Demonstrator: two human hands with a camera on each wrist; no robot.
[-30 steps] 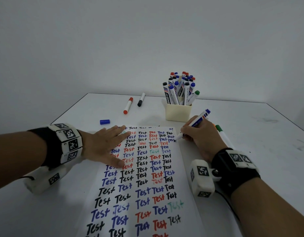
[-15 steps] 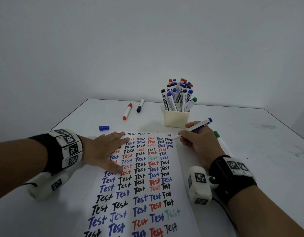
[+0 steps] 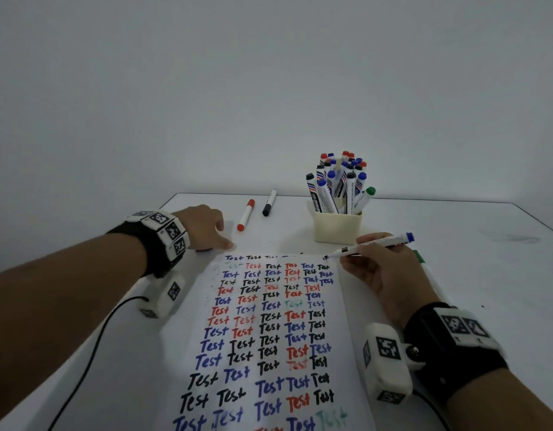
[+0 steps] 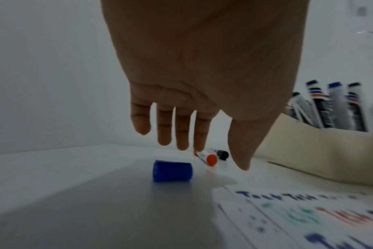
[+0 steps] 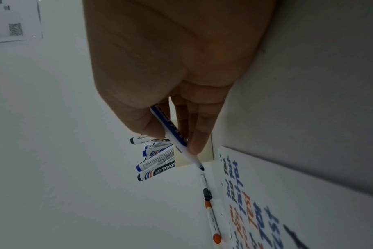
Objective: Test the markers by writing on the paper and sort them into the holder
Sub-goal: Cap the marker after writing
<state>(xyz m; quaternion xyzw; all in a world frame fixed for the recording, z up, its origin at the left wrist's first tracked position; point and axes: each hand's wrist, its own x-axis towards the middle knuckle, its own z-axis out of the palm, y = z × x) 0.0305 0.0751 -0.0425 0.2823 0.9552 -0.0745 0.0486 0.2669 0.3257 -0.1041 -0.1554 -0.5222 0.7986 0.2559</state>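
Blue marker (image 3: 374,244) pinched in your right hand (image 3: 383,269).
Your left hand (image 4: 202,70) hangs over the blue cap (image 4: 172,171), fingers (image 4: 182,133) straight and apart.

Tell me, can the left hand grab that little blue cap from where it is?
Probably yes. The left hand hovers open right above the blue cap, fingers pointing down at it, with nothing between them; the red marker lies just beyond.

The white sheet of paper (image 3: 269,331) carries the word "Test" many times, handwritten in rows in black, blue, red and green ink. On a white marker with black cap (image 5: 136,139) in the cream holder, the print ends with "ARD PEN". Other prints are too blurred to read.
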